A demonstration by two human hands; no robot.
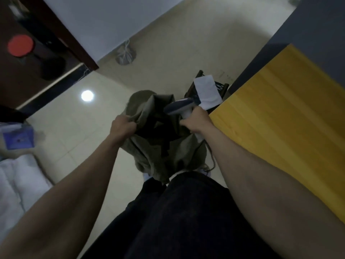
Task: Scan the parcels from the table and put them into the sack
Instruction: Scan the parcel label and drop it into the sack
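Right now your left hand (122,128) has its fingers curled round a bunch of the olive sack (158,146) rim, and your right hand (196,121) grips the scanner (179,107) handle at the opposite rim, holding the mouth apart above the floor (74,128). A dark parcel (205,90) with a white label sits just beyond, beside the yellow table (280,113).

Both arms reach down, left hand (122,128) and right hand (196,121) clenched.

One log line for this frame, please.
left hand: grips sack rim | right hand: holds scanner at sack mouth | sack: open, dark inside | table: right
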